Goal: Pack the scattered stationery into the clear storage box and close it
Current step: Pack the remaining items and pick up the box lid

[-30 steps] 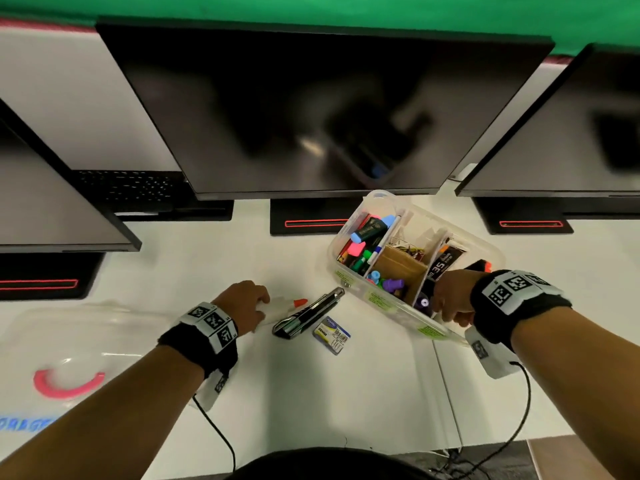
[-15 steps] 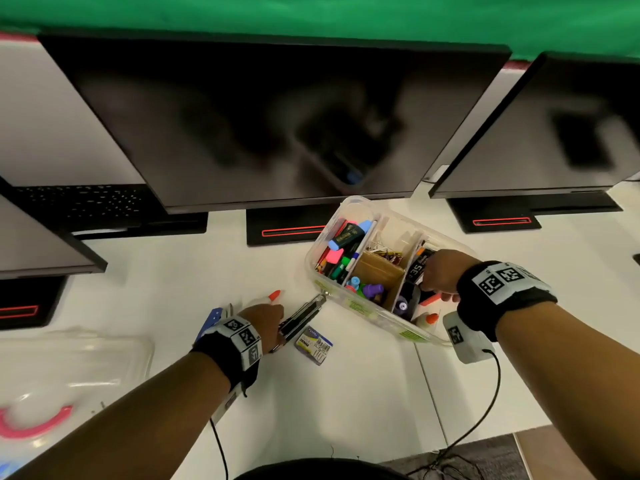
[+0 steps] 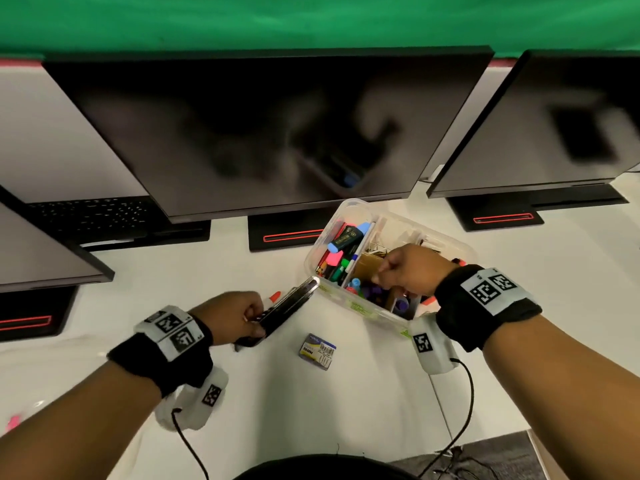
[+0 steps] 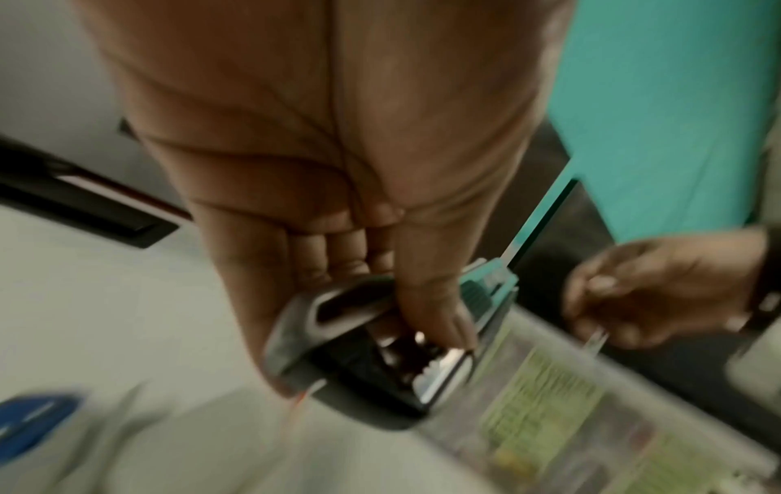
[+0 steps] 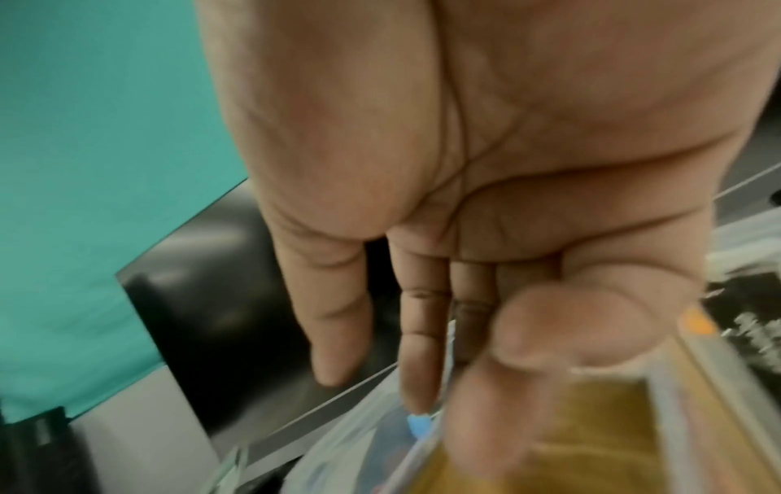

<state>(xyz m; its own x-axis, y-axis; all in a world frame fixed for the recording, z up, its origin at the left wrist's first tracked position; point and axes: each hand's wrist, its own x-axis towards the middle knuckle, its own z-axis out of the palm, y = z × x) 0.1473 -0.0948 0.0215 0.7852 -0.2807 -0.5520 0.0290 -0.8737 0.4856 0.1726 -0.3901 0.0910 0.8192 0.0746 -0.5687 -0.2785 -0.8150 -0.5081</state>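
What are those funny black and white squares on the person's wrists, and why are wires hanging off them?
Each bare forearm wears a thick black wristband. The left wristband and right wristband both carry white patches printed with black square patterns, like pixel codes. Under each wrist hangs a white camera pod, left and right, also marked with a code, each trailing a thin black cable. No sleeves show.

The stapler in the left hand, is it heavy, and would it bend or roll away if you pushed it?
The stapler looks like metal and hard black plastic, so it is probably stiff and fairly heavy for its size. Its long flat shape means it would likely slide, not roll. The left hand holds only its back end, so the front may dip, and its shiny top might feel slippery.
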